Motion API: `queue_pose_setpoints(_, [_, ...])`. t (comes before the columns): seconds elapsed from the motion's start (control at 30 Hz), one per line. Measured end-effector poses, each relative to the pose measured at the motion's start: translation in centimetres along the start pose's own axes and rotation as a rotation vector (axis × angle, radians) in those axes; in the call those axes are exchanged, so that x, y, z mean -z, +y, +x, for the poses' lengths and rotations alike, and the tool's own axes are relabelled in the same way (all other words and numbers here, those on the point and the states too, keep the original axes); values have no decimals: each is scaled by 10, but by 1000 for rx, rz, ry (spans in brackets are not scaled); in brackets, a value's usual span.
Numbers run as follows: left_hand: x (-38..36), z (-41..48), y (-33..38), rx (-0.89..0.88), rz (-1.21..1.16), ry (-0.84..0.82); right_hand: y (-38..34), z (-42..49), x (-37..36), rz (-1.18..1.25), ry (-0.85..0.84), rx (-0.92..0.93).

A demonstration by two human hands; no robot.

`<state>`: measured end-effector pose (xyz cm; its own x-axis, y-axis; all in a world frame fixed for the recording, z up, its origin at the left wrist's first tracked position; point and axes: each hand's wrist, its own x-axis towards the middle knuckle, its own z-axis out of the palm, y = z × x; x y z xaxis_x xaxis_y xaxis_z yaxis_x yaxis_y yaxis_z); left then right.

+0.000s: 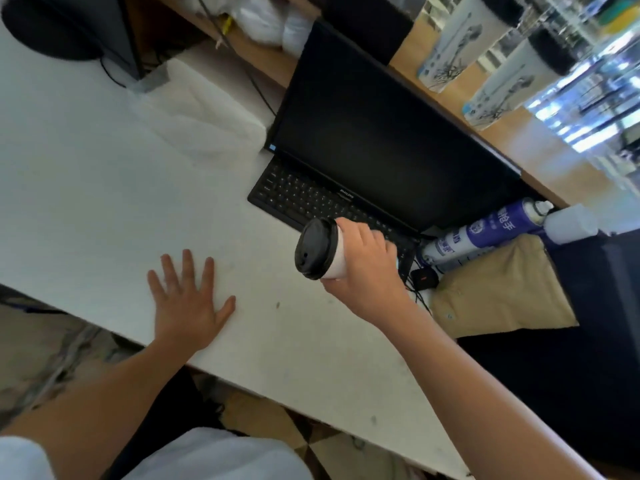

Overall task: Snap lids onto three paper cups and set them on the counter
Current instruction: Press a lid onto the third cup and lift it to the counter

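White desk (86, 168), with the wooden counter (540, 147) raised behind the monitor (381, 133). The right hand (367, 265) wraps a lidded paper cup (338, 258) in the air, tipped lid-leftward. The left hand (188, 303) lies spread flat on the desk. The counter sits beyond the right hand.

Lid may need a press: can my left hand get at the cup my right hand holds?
Probably yes: the left hand lies open on the table, and nothing stands between it and the cup in the right hand.
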<state>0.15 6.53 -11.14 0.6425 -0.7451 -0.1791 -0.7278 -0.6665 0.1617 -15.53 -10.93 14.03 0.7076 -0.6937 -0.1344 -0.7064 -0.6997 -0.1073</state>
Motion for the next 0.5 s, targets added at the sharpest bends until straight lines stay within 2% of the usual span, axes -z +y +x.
queue_pose_setpoints(0.1, [-1,0,-2,-3,-23,32,2,16,18,-365,81,143])
queue_pose_setpoints(0.2, [1,0,0,-2,-24,43,-5,31,33,-612,54,219])
queue_pose_setpoints(0.5, [0,-1,1,-15,-43,83,-48,46,29,-1089,-97,331])
